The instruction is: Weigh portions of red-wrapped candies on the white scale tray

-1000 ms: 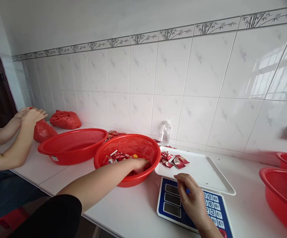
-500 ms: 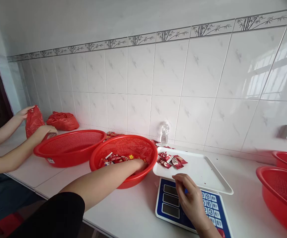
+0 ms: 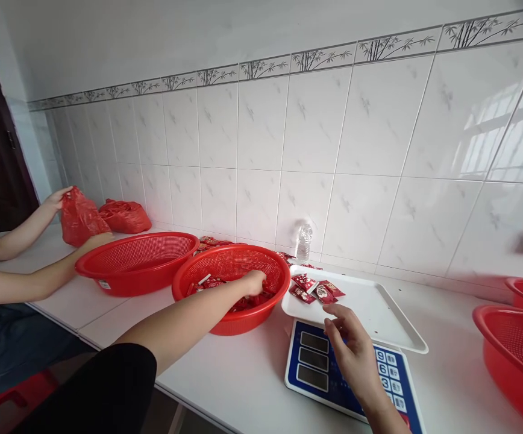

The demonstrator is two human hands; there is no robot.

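My left hand point(image 3: 255, 282) is down inside a red mesh basket point(image 3: 238, 260), fingers curled into the red candy packets point(image 3: 209, 283) lying in it. My right hand point(image 3: 349, 340) hovers over a blue electronic scale point(image 3: 313, 364), fingers apart and holding nothing, its fingertips near the front edge of a white tray point(image 3: 374, 316). A few red candy packets point(image 3: 316, 290) lie on the tray's left end, just beyond my right hand.
A second red basket point(image 3: 137, 256) stands to the left. Another person's hands hold a red plastic bag point(image 3: 78, 218) beside another red bag point(image 3: 126, 216). A small water bottle point(image 3: 303, 241) stands by the tiled wall. Two more red baskets point(image 3: 514, 349) sit at the right.
My left hand has lifted a little in the basket. My right hand has opened and reached toward the tray. The other person has moved the red bag up and to the right.
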